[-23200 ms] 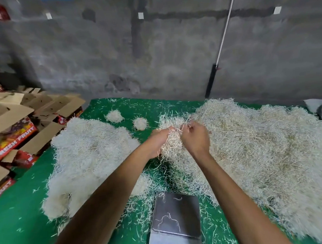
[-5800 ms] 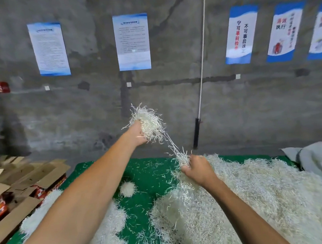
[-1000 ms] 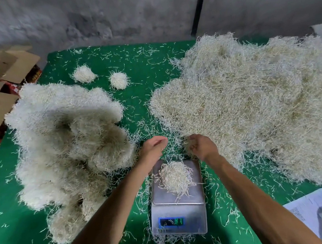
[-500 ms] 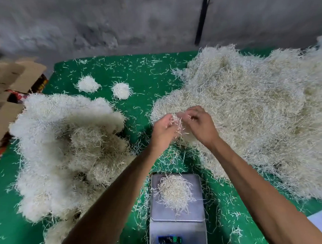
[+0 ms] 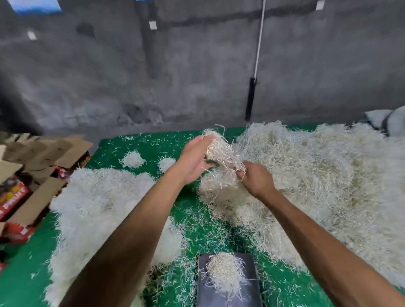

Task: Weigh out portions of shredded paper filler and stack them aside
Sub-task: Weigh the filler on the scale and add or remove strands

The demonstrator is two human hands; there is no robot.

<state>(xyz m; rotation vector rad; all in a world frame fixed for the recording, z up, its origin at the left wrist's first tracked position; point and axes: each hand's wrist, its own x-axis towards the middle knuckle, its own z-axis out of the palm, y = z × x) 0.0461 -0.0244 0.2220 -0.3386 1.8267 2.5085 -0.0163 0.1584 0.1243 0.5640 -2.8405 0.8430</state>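
My left hand [image 5: 194, 160] holds a tuft of shredded paper [image 5: 222, 153] lifted above the green table, fingers loosely wrapped around it. Just right of it, my right hand [image 5: 256, 179] pinches the tuft's lower strands where they trail toward the big loose heap of filler [image 5: 331, 187]. A small clump of filler [image 5: 223, 273] lies on the metal scale [image 5: 251, 296] at the bottom centre. The stack of weighed portions [image 5: 100, 208] sits to the left.
Two small round tufts [image 5: 132, 159] lie on the green table cover [image 5: 21, 286] near the back. Flattened cardboard and red fruit boxes [image 5: 12, 185] are piled at the left edge. A grey wall rises behind; grey cloth [image 5: 395, 119] lies at the far right.
Both hands have risen from the edge of the heap, drawing a larger tuft up and away from it. The view tilted upward. The clump on the scale is unchanged.
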